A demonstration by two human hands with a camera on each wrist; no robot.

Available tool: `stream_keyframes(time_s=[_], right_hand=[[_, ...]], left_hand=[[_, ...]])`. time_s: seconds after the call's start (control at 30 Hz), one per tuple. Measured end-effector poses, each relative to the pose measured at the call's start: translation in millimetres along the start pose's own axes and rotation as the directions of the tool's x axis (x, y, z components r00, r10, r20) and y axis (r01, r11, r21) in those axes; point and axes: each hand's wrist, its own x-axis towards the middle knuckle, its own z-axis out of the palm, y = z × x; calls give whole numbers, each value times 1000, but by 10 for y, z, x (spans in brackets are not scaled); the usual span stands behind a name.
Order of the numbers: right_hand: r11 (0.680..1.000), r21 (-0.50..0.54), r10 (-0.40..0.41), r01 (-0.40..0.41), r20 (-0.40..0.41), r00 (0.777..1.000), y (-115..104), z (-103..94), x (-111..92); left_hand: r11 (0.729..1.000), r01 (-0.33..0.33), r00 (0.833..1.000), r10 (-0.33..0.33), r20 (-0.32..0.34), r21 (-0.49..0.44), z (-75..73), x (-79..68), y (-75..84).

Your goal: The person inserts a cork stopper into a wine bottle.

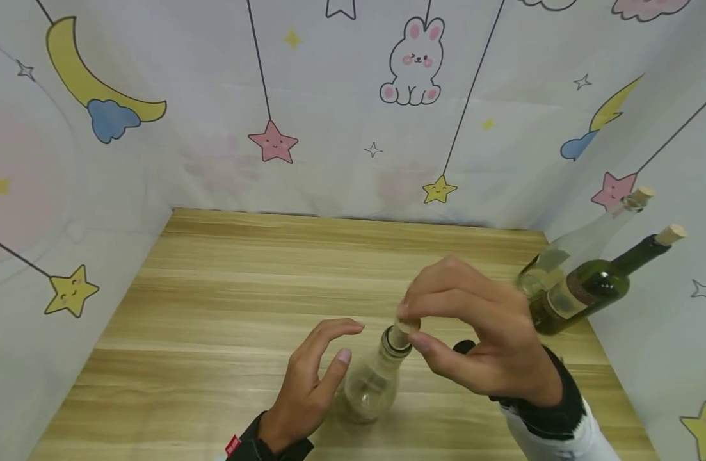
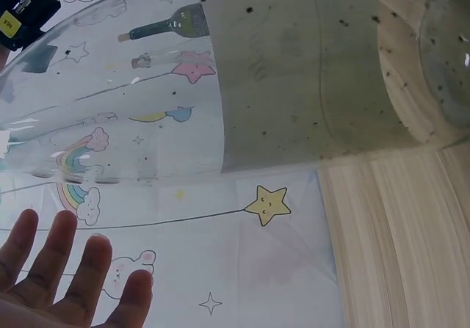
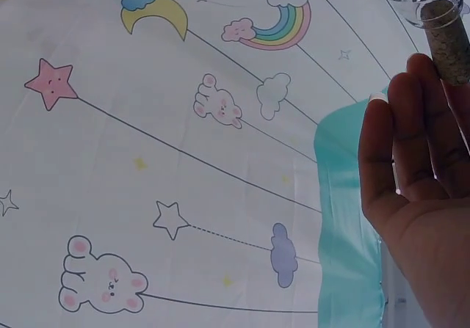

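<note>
A clear glass bottle [image 1: 369, 390] stands on the wooden table, in front of the person. Thumb and fingers of the right hand [image 1: 485, 336] pinch a cork [image 1: 408, 324] at its mouth. The right wrist view shows the cork [image 3: 449, 45] at the bottle's glass rim [image 3: 422, 9], beside the raised fingers. Left of the bottle is the left hand [image 1: 312, 384], thumb and fingers spread apart and holding nothing. In the left wrist view, the bottle [image 2: 294, 86] fills the upper part, a pale label on its side, with the left fingers [image 2: 92, 269] extended below it.
At the right side of the table [image 1: 260, 275] stand a clear bottle [image 1: 583, 240] and a dark green bottle [image 1: 603, 282], both with corks in their necks. Printed cloth [image 1: 329, 83] with stars and a rabbit hangs around the table's back and sides.
</note>
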Motion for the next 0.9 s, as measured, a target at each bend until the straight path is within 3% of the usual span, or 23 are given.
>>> stream_keyframes(time_s=[0.43,0.57,0.67,0.7,0.77,0.83,0.9], right_hand=[[998,46,41,-44,69,997,9,28,-56],[995,75,66,-69,53,996,23,50,-101],[977,139,158,-160,30,987,32,86,-153],[958,187,214,-217,35,976,35,103,-179],[878,323,350,-353,70,934,45,146,-223],[745,456,478,-488,147,866,61,195,-263],[607,546,555,-577,228,800,86,248,-294]], left_hand=[[999,7,1000,-6,27,-39,24,22,15],[995,-50,998,54,43,-92,38,49,22],[986,-114,991,122,59,-119,56,73,21],[984,-131,988,141,68,-124,65,80,20],[979,-151,983,164,88,-136,91,87,2],[978,-155,979,171,113,-141,122,92,-24],[976,-158,975,178,131,-150,163,100,-58]])
